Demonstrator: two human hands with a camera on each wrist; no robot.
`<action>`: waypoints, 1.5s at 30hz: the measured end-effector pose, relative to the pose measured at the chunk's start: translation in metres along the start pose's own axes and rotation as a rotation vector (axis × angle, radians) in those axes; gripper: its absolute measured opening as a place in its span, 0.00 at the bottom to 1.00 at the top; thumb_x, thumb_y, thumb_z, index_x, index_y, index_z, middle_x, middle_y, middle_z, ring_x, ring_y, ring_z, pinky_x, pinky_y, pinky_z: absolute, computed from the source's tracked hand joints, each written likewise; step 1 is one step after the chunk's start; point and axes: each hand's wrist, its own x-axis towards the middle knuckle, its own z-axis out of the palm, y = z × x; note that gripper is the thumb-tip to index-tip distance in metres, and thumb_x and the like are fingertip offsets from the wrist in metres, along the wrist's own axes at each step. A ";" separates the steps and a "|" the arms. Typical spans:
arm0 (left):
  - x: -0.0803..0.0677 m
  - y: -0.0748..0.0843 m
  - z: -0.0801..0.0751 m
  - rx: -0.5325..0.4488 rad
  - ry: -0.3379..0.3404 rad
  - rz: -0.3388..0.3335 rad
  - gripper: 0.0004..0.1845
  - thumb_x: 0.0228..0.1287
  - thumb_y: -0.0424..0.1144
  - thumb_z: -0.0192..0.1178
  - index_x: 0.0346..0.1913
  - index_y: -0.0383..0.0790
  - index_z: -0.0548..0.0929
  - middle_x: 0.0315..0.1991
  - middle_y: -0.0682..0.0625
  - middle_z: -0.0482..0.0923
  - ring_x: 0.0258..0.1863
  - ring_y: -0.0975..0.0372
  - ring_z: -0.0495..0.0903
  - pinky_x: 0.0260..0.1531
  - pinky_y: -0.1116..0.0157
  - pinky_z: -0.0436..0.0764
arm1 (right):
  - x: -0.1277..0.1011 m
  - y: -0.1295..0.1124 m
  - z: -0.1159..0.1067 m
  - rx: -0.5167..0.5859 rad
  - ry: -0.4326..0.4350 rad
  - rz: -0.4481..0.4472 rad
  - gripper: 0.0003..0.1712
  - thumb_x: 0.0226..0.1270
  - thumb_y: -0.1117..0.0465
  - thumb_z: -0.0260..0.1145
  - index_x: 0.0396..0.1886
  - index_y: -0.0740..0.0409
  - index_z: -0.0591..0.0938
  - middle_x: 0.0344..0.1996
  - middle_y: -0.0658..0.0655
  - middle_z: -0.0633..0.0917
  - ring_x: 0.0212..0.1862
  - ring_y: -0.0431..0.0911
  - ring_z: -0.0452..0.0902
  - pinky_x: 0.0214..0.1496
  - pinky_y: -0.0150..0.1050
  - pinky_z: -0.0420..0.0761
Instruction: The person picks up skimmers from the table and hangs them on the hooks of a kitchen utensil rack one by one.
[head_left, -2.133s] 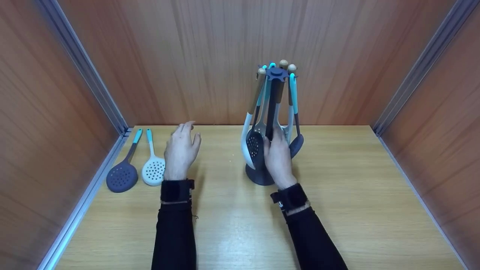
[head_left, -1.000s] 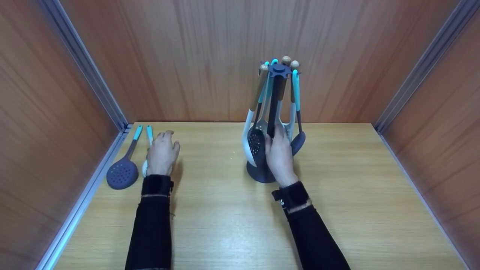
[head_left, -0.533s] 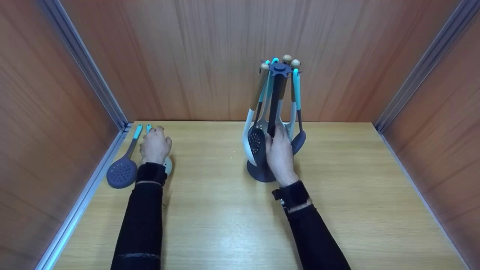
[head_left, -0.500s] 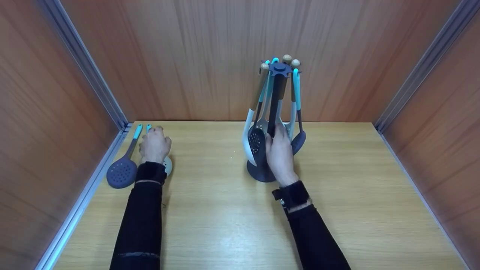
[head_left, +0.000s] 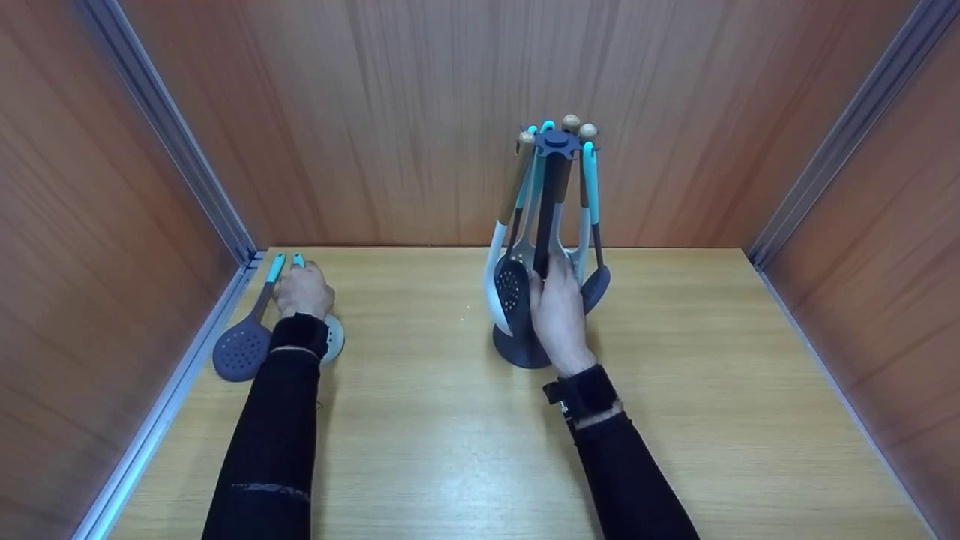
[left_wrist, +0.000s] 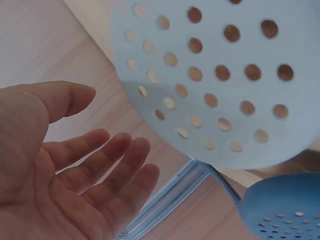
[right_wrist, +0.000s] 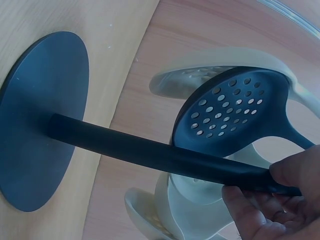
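A dark grey utensil stand (head_left: pixel 551 187) holds several hanging spoons and skimmers on the wooden table (head_left: pixel 465 435). My right hand (head_left: pixel 556 304) grips its upright pole (right_wrist: pixel 160 155) low down, thumb and fingers wrapped round it, above the round base (right_wrist: pixel 42 120). A dark perforated skimmer (right_wrist: pixel 235 110) hangs beside the pole. At the far left my left hand (head_left: pixel 302 289) lies over the handle of a white skimmer (head_left: pixel 334 337). In the left wrist view the palm (left_wrist: pixel 75 175) is bare with loosely bent fingers, and the white skimmer's head (left_wrist: pixel 225 75) is beside it.
A dark grey skimmer with a teal handle (head_left: pixel 244 349) lies against the left wall's metal rail (head_left: pixel 172 390). Wooden walls close in the left, back and right sides. Bare tabletop lies between the two hands and to the right of the stand.
My left hand has moved left and away from me, from mid-table to over the white skimmer's handle. My right hand has stayed on the stand's pole.
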 end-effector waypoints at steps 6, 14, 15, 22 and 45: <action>0.006 -0.001 0.002 -0.019 -0.080 -0.043 0.20 0.75 0.34 0.49 0.61 0.23 0.72 0.55 0.25 0.75 0.51 0.30 0.79 0.47 0.37 0.81 | 0.000 0.000 0.001 0.003 0.009 -0.017 0.26 0.79 0.65 0.60 0.73 0.62 0.68 0.63 0.64 0.78 0.65 0.55 0.77 0.66 0.49 0.79; 0.013 -0.005 0.003 -0.014 -0.116 -0.058 0.16 0.76 0.30 0.46 0.58 0.23 0.75 0.52 0.24 0.80 0.47 0.33 0.83 0.43 0.41 0.85 | 0.000 0.000 0.002 -0.013 0.011 -0.025 0.22 0.81 0.62 0.57 0.69 0.65 0.71 0.58 0.64 0.79 0.61 0.55 0.78 0.63 0.49 0.80; 0.014 -0.006 0.004 -0.009 -0.125 -0.063 0.16 0.76 0.30 0.45 0.58 0.23 0.75 0.51 0.25 0.80 0.47 0.34 0.84 0.42 0.41 0.85 | 0.001 0.000 0.002 -0.014 0.007 -0.021 0.22 0.81 0.62 0.57 0.69 0.64 0.71 0.59 0.64 0.79 0.61 0.55 0.78 0.63 0.49 0.80; 0.015 -0.016 0.006 0.004 -0.168 -0.073 0.15 0.77 0.30 0.46 0.53 0.23 0.80 0.47 0.24 0.81 0.42 0.37 0.85 0.34 0.46 0.85 | 0.001 -0.001 0.001 -0.011 -0.010 -0.007 0.21 0.81 0.62 0.57 0.68 0.63 0.71 0.58 0.63 0.79 0.60 0.54 0.78 0.61 0.49 0.81; 0.006 -0.027 0.003 -0.076 -0.181 -0.165 0.16 0.73 0.31 0.50 0.51 0.21 0.81 0.50 0.24 0.81 0.49 0.34 0.83 0.37 0.47 0.87 | 0.002 -0.003 0.003 -0.015 -0.003 -0.020 0.23 0.80 0.64 0.59 0.70 0.65 0.71 0.61 0.64 0.79 0.64 0.56 0.77 0.66 0.50 0.78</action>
